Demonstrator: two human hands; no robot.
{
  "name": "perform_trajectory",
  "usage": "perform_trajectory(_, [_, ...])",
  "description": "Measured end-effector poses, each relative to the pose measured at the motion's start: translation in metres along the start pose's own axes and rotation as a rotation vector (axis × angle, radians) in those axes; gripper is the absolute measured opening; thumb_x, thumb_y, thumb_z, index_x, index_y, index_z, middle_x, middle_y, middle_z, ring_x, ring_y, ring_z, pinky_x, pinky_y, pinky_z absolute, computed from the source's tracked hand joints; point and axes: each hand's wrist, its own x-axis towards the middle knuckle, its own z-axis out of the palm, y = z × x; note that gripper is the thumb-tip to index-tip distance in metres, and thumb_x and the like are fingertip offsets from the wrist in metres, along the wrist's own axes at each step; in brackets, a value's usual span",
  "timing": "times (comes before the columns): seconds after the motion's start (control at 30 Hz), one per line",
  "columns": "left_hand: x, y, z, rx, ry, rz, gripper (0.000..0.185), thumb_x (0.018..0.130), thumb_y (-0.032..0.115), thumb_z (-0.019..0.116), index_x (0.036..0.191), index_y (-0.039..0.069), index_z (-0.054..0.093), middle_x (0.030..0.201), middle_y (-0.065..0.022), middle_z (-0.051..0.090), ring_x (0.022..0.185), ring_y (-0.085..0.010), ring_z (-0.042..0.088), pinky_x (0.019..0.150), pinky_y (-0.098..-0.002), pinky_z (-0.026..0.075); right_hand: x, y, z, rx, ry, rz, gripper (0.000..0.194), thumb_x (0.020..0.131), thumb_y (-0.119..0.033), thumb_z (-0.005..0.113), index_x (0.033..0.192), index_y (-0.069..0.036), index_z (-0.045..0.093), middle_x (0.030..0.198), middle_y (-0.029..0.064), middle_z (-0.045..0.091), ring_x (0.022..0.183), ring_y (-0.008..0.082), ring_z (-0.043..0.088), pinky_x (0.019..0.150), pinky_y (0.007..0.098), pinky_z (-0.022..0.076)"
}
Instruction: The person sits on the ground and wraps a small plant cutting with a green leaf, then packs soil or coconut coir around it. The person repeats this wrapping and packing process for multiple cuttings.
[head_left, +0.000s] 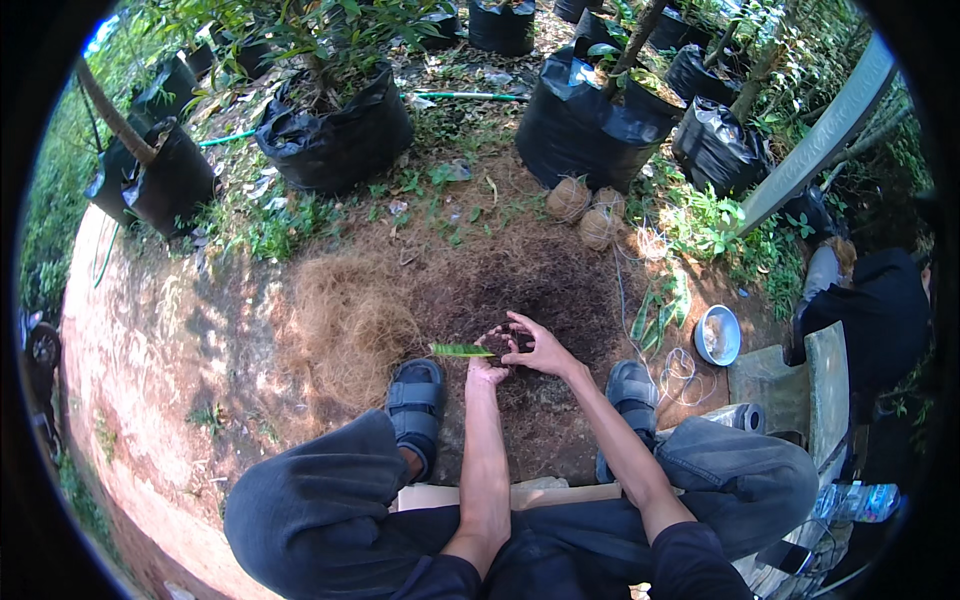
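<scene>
My left hand (487, 369) is low over a dark patch of soil and fibre (540, 300), with a striped green leaf (459, 350) lying across it and pointing left. Dark material seems to lie in its palm, though the fingers are partly hidden. Close by on the right, my right hand (536, 349) has its fingers spread and curved around the dark material; whether it grips any is unclear. Pale brown coconut-like fibre (352, 322) is heaped to the left. Three fibre balls wrapped in string (600, 229) sit together beyond the dark patch.
Black plant bags (337, 135) stand across the far side. At right are long green leaves (660, 311), loose white string (684, 375), a bowl (717, 335) and a slanting post (821, 135). A plastic bottle (859, 501) and phone (784, 557) lie lower right. Another person's dark clothing (862, 315) shows at far right.
</scene>
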Motion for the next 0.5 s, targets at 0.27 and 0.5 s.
perform_trajectory(0.27, [0.002,0.002,-0.004,0.108,-0.107,0.033,0.017,0.082,0.016,0.053,0.088,0.002,0.062,0.084,-0.0111,0.064,0.071,-0.0207,0.061,0.063,-0.0330,0.055,0.005,0.003,0.001,0.214,0.009,0.072,0.090,0.070,-0.031,0.081,0.142,-0.011,0.031,0.127,0.0178,0.049,0.117,0.0255,0.049,0.093,0.0377,0.0443])
perform_trajectory(0.5, [-0.009,-0.009,0.007,0.278,-0.054,0.143,0.016,0.084,0.017,0.052,0.087,0.005,0.063,0.076,-0.0074,0.064,0.068,-0.0192,0.061,0.064,-0.0319,0.054,0.003,-0.008,0.005,0.077,-0.002,-0.049,0.065,0.081,-0.024,0.072,0.136,-0.010,0.041,0.121,0.0083,0.055,0.104,0.0165,0.055,0.087,0.0328,0.0473])
